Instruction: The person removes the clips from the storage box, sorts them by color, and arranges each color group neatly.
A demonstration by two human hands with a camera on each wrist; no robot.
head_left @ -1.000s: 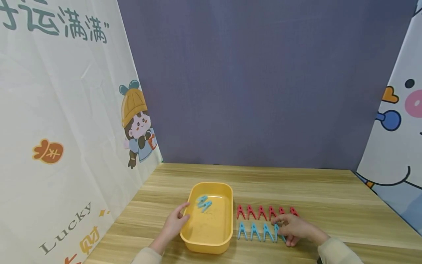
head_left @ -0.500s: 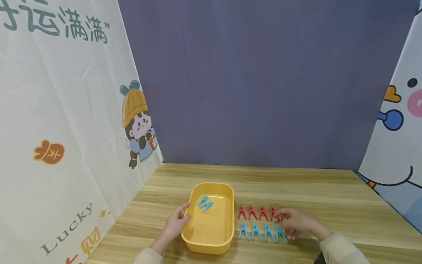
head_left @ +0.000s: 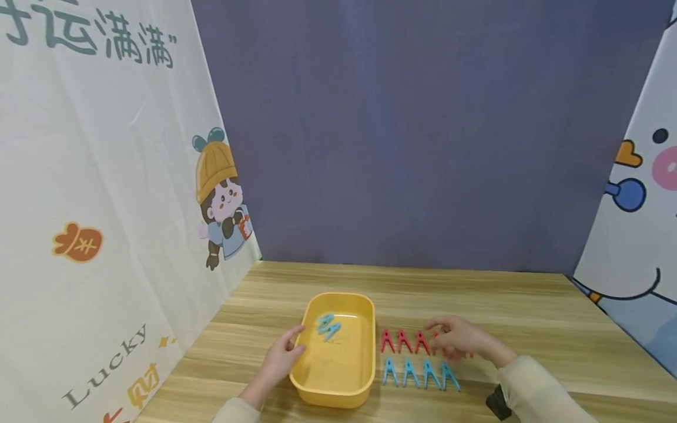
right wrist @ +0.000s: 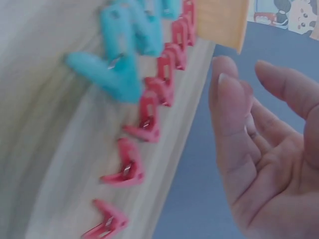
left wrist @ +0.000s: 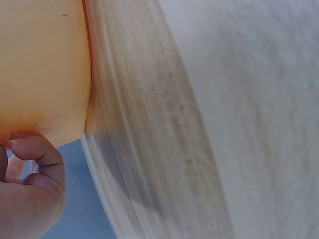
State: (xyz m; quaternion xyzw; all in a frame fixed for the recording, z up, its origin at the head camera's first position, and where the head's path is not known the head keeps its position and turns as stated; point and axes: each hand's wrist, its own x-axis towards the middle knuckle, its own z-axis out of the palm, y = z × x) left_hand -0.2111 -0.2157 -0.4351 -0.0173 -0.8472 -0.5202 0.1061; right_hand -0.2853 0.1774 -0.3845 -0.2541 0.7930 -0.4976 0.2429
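Note:
A yellow plastic basin point(head_left: 334, 370) stands on the table, with a few light-blue clothespins point(head_left: 332, 330) lying inside towards its far end. My left hand point(head_left: 280, 357) grips the basin's left wall; in the left wrist view its curled fingertip point(left wrist: 31, 148) lies at the basin edge. Right of the basin are a back row of red clothespins point(head_left: 402, 336) and a front row of blue clothespins point(head_left: 408, 366). Over the right part of the red row is my right hand point(head_left: 460, 339), partly covering it. Nothing sits between its thumb and fingers in the right wrist view.
The wooden table point(head_left: 476, 294) runs back to a dark blue-grey cloth point(head_left: 396, 147). Printed white cloths hang at the left point(head_left: 127, 194) and right sides. A small black object point(head_left: 497, 403) shows beside the right sleeve point(head_left: 539, 390).
My right hand has moved away from the right end of the blue row, back and leftwards over the red row. The rightmost blue clothespin is now uncovered. My left hand has stayed at the basin.

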